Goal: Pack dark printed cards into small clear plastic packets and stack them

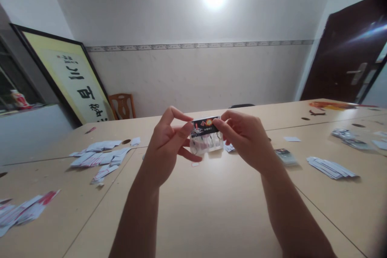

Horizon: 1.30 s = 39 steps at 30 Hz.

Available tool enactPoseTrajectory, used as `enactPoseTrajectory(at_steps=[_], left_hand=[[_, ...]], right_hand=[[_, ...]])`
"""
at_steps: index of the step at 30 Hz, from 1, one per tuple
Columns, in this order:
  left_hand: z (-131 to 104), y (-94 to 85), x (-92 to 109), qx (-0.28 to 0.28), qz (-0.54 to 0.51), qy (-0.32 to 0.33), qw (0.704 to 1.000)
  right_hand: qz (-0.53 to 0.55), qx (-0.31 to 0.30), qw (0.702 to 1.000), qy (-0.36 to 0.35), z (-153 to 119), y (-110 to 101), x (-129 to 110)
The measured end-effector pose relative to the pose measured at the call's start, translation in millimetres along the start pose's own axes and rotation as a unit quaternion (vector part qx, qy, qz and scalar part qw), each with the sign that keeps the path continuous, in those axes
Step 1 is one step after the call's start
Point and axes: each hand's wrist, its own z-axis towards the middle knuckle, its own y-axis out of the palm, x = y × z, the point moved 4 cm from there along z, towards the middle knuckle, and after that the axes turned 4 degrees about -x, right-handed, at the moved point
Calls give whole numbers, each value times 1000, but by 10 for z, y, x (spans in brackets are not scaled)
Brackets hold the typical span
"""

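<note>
Both hands hold up a small clear plastic packet [207, 142] above the table. A black printed card with an orange burst runs along its top, and thin dark curved pieces, too small to name surely, show through the clear part below. My left hand [169, 145] pinches the left edge between thumb and index finger, with other fingers behind and below. On the upper right corner, my right hand [242, 137] presses its thumb over the card, its fingers curled behind.
Piles of white paper slips [101, 157] lie on the left of the pale table [211, 217], with another bundle [21, 211] nearer me. On the right are a similar packet stack [286, 156], a fanned slip stack [331, 168] and more packets [350, 139]. A wooden chair [122, 105] stands beyond.
</note>
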Motion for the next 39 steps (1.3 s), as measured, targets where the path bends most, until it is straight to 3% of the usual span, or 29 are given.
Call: enactPoseTrajectory(at_steps=[5,11,17,27,32,36,39], left_hand=[[-36,9,62,-11,-25,-10,1000],[-41,15,84,-15,-25,-15,999],[-30,-28,80,-11,-47,-11,999],[-66,-35,99,-9,-30,-27,999],[19,-91,2,-40,-34,-36,998],[116,-135,-85,15,-8,-6,1000],[178,-136,-167,29,25,-6,999]], right_hand=[[109,-26,994,-16,0,34,-5],[113,-14,993,-26,12,48,-12],[164,-58,985,-1,9,52,20],[197,-109,974,-19,27,28,63],[130,-77,988,2,71,75,135],[80,9,997,17,75,142,141],[39,0,999,9,84,284,140]])
